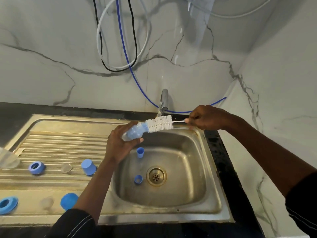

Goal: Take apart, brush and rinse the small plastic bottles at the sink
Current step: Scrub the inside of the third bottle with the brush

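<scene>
My left hand [118,143] grips a small clear plastic bottle with a blue band [135,131], tilted over the left rim of the sink basin [197,160]. A white bottle brush [160,123] points into the bottle's mouth, most of its bristles outside. My right hand [207,119] pinches the brush's thin wire handle. Two small blue caps lie in the basin, one [140,152] near the back left and one [138,179] beside the drain [156,176].
On the ribbed drainboard [60,143] lie a blue ring [36,167], a blue cap [88,167], two clear teats [66,168], another blue ring [7,204], a blue cap [68,201] and a clear bottle [7,158]. A chrome tap [163,102] stands behind the basin. Hoses hang on the marble wall.
</scene>
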